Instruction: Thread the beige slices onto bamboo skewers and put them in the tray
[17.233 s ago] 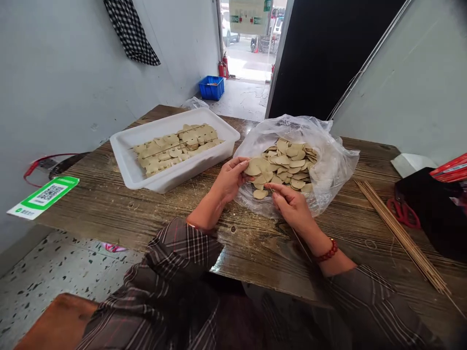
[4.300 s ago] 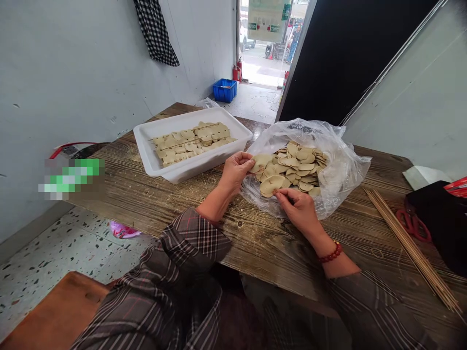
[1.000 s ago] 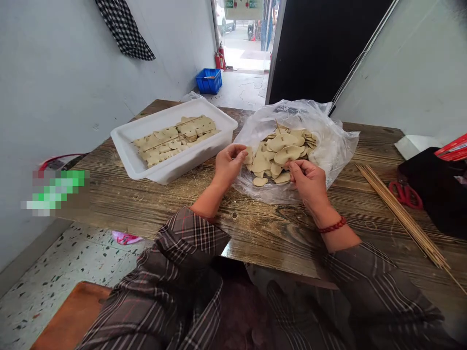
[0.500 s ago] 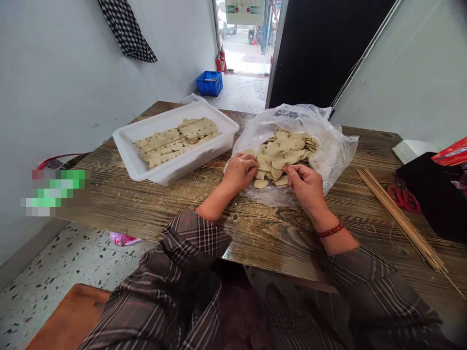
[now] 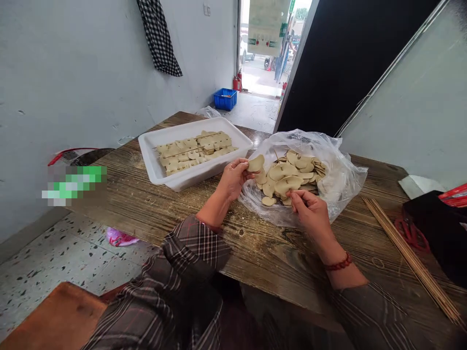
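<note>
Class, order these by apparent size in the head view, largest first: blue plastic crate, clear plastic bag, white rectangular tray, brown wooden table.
Brown wooden table
Clear plastic bag
White rectangular tray
Blue plastic crate, farthest away

Probably a small eatery or food shop: skewered slices (image 5: 182, 155) lie in a white tray (image 5: 204, 174) on a wooden desk (image 5: 273, 257), and a printed sign (image 5: 265, 29) hangs in the upper-middle doorway (image 5: 260, 75), facing a street, near fire extinguishers (image 5: 237, 82).

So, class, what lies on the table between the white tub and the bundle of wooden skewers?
In the head view, an open clear plastic bag of flat beige slices lies there, with the left hand and right hand at it.
</note>
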`<state>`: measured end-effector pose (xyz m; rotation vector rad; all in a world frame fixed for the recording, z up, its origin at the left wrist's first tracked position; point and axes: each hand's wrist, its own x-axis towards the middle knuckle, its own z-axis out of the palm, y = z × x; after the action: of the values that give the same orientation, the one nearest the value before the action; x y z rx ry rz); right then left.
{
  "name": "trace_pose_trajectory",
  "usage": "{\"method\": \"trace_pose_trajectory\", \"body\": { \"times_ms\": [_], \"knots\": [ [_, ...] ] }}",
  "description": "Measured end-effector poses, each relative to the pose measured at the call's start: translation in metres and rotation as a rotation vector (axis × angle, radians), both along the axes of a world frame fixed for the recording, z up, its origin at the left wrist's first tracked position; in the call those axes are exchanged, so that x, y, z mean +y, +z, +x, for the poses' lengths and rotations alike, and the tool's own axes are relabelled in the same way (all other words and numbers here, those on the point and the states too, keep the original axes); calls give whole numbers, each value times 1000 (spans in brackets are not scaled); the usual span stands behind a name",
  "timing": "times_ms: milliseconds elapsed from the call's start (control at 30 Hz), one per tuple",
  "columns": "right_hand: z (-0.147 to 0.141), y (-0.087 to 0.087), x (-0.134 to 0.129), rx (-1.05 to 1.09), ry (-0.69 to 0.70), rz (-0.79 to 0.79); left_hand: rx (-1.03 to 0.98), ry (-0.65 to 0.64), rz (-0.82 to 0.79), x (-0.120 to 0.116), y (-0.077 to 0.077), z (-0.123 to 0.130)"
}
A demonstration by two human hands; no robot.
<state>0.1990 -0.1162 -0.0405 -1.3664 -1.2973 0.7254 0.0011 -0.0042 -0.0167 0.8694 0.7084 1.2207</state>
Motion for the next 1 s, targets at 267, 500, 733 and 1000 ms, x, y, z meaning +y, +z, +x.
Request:
{"method": "trace_pose_trajectory", "body": {
  "times_ms": [267, 500, 733, 1000],
  "knots": [
    [-16, 0, -11, -243, 143, -8, -120, 55, -9, 1, 6, -11],
    [-17, 1, -12, -287, 154, -4, -113, 121, -17, 4, 5, -10],
    [-18, 1, -11, -318, 160, 2, -117, 120, -6, 1, 6, -9],
    [-15, -3, -9, -356, 145, -5, -33, 147, 33, 0, 4, -6]
  ]
}}
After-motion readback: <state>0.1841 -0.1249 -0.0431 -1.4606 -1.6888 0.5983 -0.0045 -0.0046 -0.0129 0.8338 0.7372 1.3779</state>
